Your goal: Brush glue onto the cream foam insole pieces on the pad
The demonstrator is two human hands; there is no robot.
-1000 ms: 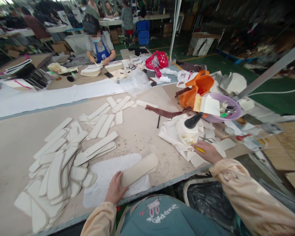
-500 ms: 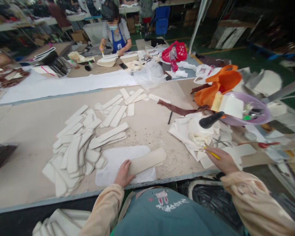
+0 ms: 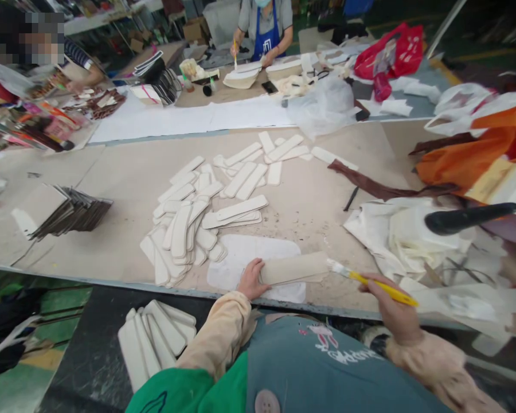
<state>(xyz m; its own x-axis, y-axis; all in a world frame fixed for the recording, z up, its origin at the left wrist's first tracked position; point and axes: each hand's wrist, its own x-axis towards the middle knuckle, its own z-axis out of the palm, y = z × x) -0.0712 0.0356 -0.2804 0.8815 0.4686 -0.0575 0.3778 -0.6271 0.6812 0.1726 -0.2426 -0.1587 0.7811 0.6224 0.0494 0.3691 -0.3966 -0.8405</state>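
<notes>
My left hand [image 3: 251, 279] presses down on the near end of a long beige strip [image 3: 294, 268] that lies on a white sheet [image 3: 249, 258] at the table's front edge. My right hand [image 3: 391, 310] is closed around a yellow-handled brush [image 3: 370, 281], whose white bristles touch the strip's right end. A spread of similar pale strips [image 3: 184, 229] lies just left of the sheet, and more strips [image 3: 258, 166] lie further back.
A glue pot with a black handle [image 3: 468, 218] sits on crumpled white cloth [image 3: 395, 235] at right, beside an orange bag [image 3: 477, 155]. A dark stack of cards [image 3: 64, 209] lies at left. Finished strips [image 3: 155, 338] are piled below the table. Other people [image 3: 264, 23] work at the far tables.
My right hand has come from the cloth pile at right with the brush, and its bristles now meet the strip's end. The camera has tilted down and to the left.
</notes>
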